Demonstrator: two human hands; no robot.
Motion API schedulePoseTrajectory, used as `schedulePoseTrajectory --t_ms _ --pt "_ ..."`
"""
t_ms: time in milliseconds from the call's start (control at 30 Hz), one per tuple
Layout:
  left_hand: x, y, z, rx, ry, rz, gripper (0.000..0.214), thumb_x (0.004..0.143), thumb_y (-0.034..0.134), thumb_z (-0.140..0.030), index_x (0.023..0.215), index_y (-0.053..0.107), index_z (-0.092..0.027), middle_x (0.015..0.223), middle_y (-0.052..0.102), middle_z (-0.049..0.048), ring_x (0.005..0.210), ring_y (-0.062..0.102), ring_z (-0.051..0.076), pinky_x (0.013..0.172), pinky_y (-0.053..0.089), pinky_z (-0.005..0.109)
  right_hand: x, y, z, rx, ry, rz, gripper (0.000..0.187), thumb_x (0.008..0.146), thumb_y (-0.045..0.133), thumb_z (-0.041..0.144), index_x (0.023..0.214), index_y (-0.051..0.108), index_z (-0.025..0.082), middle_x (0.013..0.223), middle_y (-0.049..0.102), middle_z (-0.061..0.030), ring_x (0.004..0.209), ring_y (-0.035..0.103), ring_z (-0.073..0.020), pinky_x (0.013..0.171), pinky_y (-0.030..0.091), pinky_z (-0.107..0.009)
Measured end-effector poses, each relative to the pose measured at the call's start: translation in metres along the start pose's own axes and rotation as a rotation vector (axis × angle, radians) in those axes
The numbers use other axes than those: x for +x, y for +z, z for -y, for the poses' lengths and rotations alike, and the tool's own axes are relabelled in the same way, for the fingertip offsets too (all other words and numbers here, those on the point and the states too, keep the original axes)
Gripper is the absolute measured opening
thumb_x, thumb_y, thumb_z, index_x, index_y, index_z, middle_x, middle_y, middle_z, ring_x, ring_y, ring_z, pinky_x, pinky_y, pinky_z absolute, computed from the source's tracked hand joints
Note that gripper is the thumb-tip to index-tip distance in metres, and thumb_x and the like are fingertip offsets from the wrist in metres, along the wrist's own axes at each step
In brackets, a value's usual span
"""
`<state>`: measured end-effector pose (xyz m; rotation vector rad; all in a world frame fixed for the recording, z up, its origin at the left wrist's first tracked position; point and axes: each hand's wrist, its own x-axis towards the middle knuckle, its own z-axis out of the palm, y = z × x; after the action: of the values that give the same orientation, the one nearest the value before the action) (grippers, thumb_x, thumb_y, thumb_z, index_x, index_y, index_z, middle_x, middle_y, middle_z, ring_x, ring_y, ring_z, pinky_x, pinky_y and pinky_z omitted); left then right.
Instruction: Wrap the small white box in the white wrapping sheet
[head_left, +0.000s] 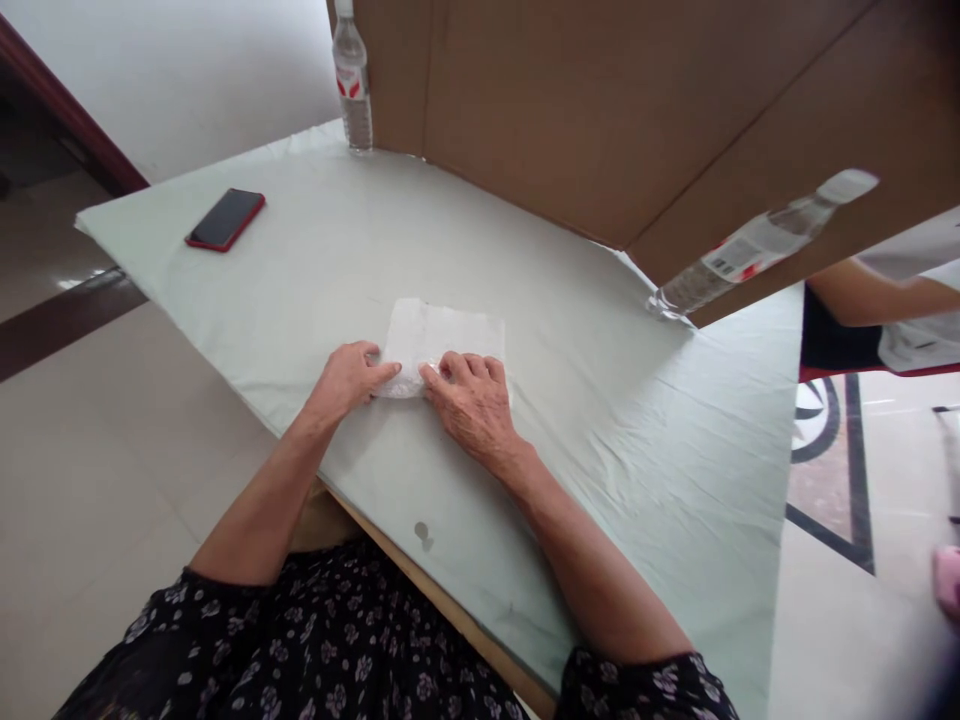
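Observation:
A thin white sheet lies flat on the table in front of me, with faint fold lines and a crinkled, shiny near edge. Whether it is tissue paper or a wrapped pad I cannot make out. At its near left corner, my left hand pinches the edge, thumb on top and fingers mostly hidden. My right hand is closed over the near right part, its fingers curled and the thumb tip pressed at the crinkled edge. Both thumbs point toward each other, a short gap apart.
A pale green cloth covers the table. A phone in a red case lies far left. Tall brown cardboard stands behind, with one clear bottle upright and another bottle at right. A person's arm shows beyond.

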<state>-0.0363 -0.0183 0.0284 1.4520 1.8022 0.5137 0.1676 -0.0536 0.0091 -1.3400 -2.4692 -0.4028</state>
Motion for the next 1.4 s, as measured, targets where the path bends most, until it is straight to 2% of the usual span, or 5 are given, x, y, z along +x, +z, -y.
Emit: schedulePoseTrajectory --t_ms 233,567,867,1067,1400 --pt "0.001 -0.003 -0.005 -0.04 0.021 0.081 0.036 0.074 0.067 -0.046 0.056 0.05 -0.02 0.043 0.037 -0.007 0.039 0.039 0.01 0.042 0.028 0.023 0.0 0.002 0.0 0.008 0.005 -0.003 0.025 0.102 0.047 0.021 0.12 0.062 0.026 0.107 0.065 -0.0068 0.093 0.045 -0.0227 0.083 0.028 -0.04" --pt "-0.003 0.005 -0.013 -0.128 0.059 0.081 0.024 0.069 0.068 -0.037 0.078 0.062 -0.016 0.068 0.059 0.0003 0.055 0.054 0.013 0.042 0.041 0.022 0.002 0.005 0.001 0.0 0.011 -0.016 0.023 0.101 0.047 0.02 0.115 0.065 0.026 0.103 0.065 -0.0068 0.092 0.045 -0.0226 0.083 0.027 -0.04" --pt "0.001 0.023 -0.018 -0.162 0.059 -0.066 0.014 0.07 0.062 -0.025 0.064 0.052 -0.018 0.058 0.049 -0.0046 0.049 0.048 0.01 0.042 0.039 0.02 0.001 0.009 0.002 -0.006 0.006 -0.049 0.022 0.1 0.047 0.016 0.111 0.065 0.025 0.101 0.065 -0.0071 0.09 0.045 -0.0222 0.083 0.027 -0.04" --pt "0.005 0.033 -0.022 -0.523 -0.015 0.022 0.015 0.068 0.061 -0.024 0.063 0.048 -0.019 0.054 0.047 -0.0062 0.047 0.047 0.008 0.043 0.041 0.018 0.002 -0.003 0.003 0.064 -0.002 0.002 0.025 0.098 0.049 0.019 0.121 0.06 0.02 0.106 0.068 -0.009 0.094 0.05 -0.0238 0.088 0.027 -0.042" --pt "-0.007 0.018 -0.036 -0.571 0.076 0.208 0.018 0.07 0.056 -0.023 0.077 0.07 -0.013 0.07 0.065 0.0032 0.061 0.062 0.014 0.058 0.056 0.028 0.003 -0.017 -0.002 0.218 0.019 0.077 0.016 0.092 0.055 0.023 0.103 0.064 0.016 0.107 0.073 -0.0103 0.097 0.057 -0.0255 0.094 0.028 -0.042"
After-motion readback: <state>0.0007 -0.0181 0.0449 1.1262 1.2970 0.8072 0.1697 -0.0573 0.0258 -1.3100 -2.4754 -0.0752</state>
